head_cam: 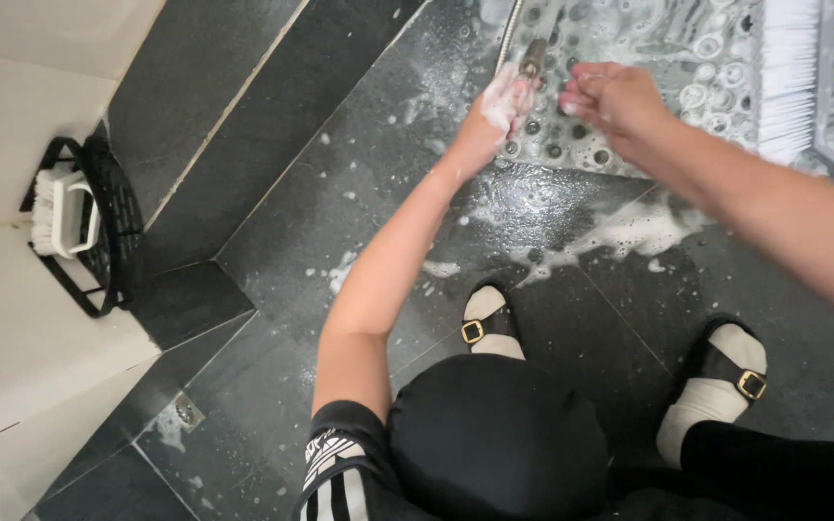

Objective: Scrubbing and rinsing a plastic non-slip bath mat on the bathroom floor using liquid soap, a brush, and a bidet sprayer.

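Note:
My left hand, coated in white foam, is closed around the end of a metal spray hose that comes down from the top edge. My right hand is just to its right, almost touching, with its fingers bunched together and nothing visible in them. Both hands hover over a clear, soapy mat with round bumps lying on the dark tiled floor.
A white-bristled broom head rests on the mat at top right. A black wire rack on the white wall holds a white scrub brush. A floor drain sits at lower left. Foam streaks the wet tiles near my sandalled feet.

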